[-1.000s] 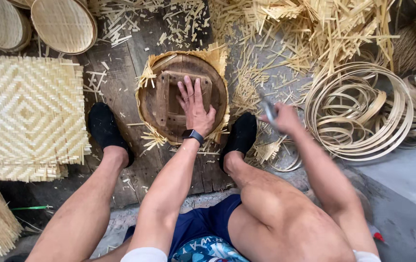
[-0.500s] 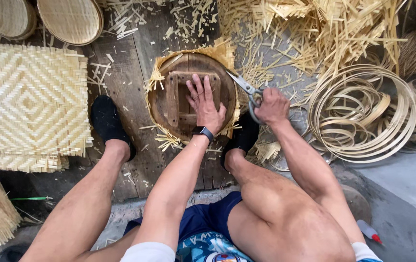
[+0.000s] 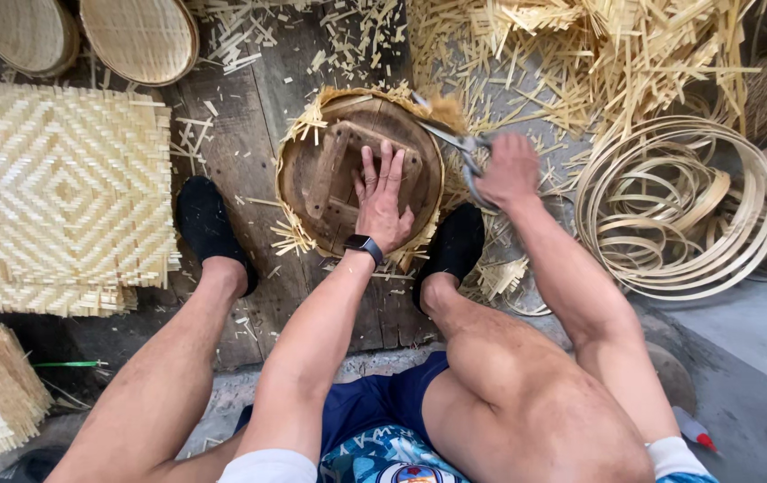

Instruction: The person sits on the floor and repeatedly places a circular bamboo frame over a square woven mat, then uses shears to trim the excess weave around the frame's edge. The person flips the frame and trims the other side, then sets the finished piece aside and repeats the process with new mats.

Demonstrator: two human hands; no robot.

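Two hands | left hand (image 3: 382,201) still flat, fingers spread, on round form (image 3: 312,165) | right hand (image 3: 509,170) now gripping scissors (image 3: 455,143)

Woven mat (image 3: 61,192) left; round baskets (image 3: 137,38) top; bamboo hoops (image 3: 679,210) rt.

My left hand (image 3: 382,201) lies flat on the round wooden form (image 3: 339,170), pressing it onto woven bamboo whose frayed edge (image 3: 307,121) sticks out around the rim. My right hand (image 3: 509,170) has its grip closed around scissors (image 3: 451,139), blades at the form's upper right edge. My feet in black shoes (image 3: 209,224) flank it on the plank floor (image 3: 240,161). A woven mat (image 3: 61,192) lies left, bamboo hoops (image 3: 679,210) right.
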